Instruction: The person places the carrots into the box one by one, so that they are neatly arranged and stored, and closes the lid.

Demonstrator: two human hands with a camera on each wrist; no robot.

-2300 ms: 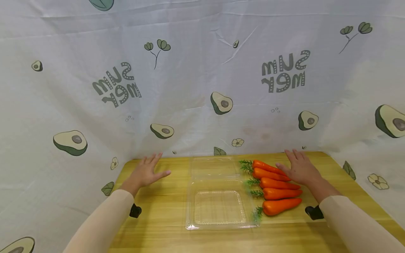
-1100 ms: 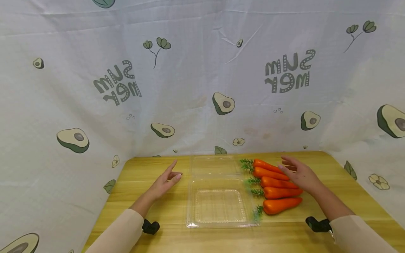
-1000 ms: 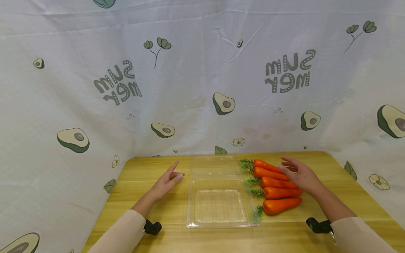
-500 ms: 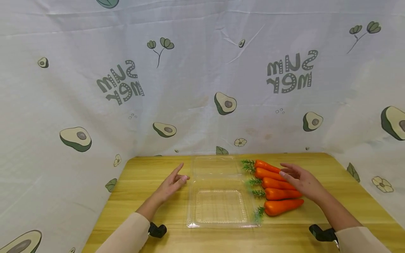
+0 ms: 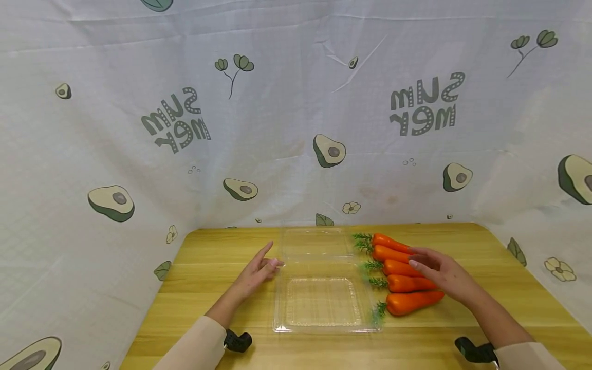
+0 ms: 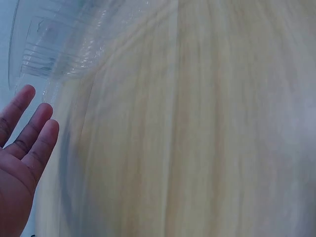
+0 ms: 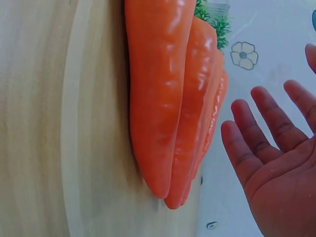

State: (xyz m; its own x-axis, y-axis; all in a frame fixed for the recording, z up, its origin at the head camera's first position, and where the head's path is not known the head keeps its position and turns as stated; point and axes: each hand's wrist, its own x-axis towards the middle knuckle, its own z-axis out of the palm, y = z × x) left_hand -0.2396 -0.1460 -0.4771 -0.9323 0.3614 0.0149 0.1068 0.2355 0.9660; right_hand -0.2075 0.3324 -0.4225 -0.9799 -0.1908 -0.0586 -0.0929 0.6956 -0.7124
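Note:
Several orange carrots (image 5: 402, 268) with green tops lie in a row on the right half of the table. A clear plastic clamshell box (image 5: 280, 327) lies opened out in the middle, its lid (image 5: 314, 241) toward the back. My left hand (image 5: 254, 275) is at the box's left edge with nothing in its grasp; whether it touches the box I cannot tell. My right hand (image 5: 444, 275) hovers by the carrots' tips, fingers relaxed. In the right wrist view a gap shows between that hand (image 7: 281, 153) and the carrots (image 7: 158, 98).
The wooden table (image 5: 208, 257) has a white printed cloth (image 5: 277, 103) hanging behind and at its sides. A black wrist-worn device (image 5: 238, 340) sits below the left hand, another black device (image 5: 474, 350) below the right.
My left hand has moved rightward from the table's far left to the box's edge. My right hand has come slightly nearer and lower beside the carrots. Box and carrots stay in place.

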